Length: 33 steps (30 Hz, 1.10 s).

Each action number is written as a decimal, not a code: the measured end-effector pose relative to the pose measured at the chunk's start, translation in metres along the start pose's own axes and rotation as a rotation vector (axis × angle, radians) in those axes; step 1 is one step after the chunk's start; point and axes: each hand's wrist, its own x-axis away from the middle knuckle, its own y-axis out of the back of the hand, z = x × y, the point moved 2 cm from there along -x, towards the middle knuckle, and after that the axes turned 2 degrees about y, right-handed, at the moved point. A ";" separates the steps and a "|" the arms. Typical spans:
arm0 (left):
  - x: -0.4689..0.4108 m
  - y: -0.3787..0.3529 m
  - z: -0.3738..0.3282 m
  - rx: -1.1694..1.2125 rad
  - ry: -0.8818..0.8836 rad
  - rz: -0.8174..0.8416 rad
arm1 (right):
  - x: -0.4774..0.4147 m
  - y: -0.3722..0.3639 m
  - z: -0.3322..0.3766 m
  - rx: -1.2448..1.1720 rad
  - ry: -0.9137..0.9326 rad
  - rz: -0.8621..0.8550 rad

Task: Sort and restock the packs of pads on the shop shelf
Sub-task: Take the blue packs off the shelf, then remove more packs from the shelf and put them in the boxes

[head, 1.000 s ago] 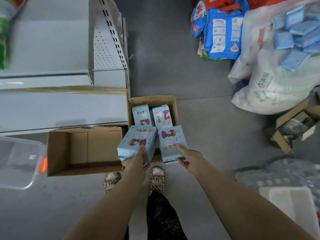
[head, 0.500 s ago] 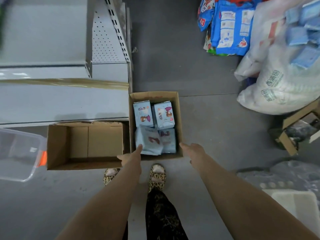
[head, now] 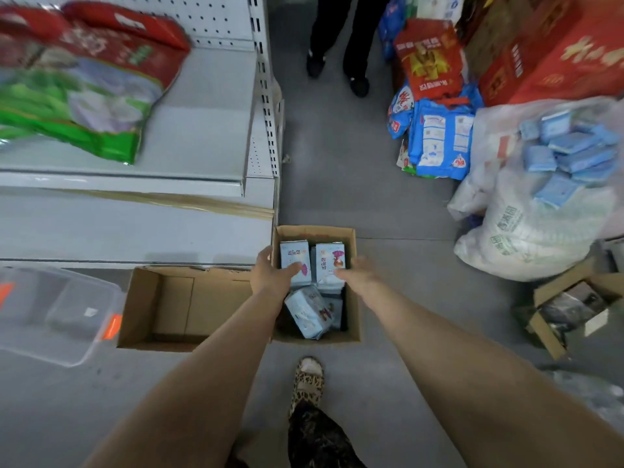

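Note:
An open cardboard box on the floor holds several light-blue packs of pads. Two stand upright at its far end, a left pack and a right pack. Another pack lies tilted nearer to me. My left hand reaches into the box and grips the left upright pack, thumb on its outer edge. My right hand grips the right upright pack from the other side. The white shop shelf is at the left.
An empty cardboard box and a clear plastic bin sit left of the pack box. Red and green bags lie on the shelf. A white sack, blue bags and red cartons crowd the right. A person's legs stand ahead.
The two packs I held dropped into the box. Both hands then moved forward into the box onto the two upright packs. My view tilted up, showing the shelf top.

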 end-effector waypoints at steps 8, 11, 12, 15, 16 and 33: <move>0.042 0.140 -0.055 -0.068 -0.279 -0.086 | 0.122 -0.005 0.126 0.307 0.346 -0.086; 0.062 0.215 -0.072 -0.173 -0.383 -0.159 | 0.180 -0.023 0.174 0.400 0.496 -0.084; 0.071 0.242 -0.077 -0.201 -0.424 -0.195 | 0.198 -0.031 0.191 0.444 0.552 -0.102; 0.101 0.329 -0.090 -0.279 -0.538 -0.316 | 0.259 -0.061 0.248 0.554 0.706 -0.168; 0.112 0.358 -0.094 -0.294 -0.560 -0.350 | 0.282 -0.073 0.267 0.582 0.755 -0.183; 0.246 0.739 -0.075 -0.230 -0.718 -0.872 | 0.574 -0.259 0.486 0.578 1.369 -0.308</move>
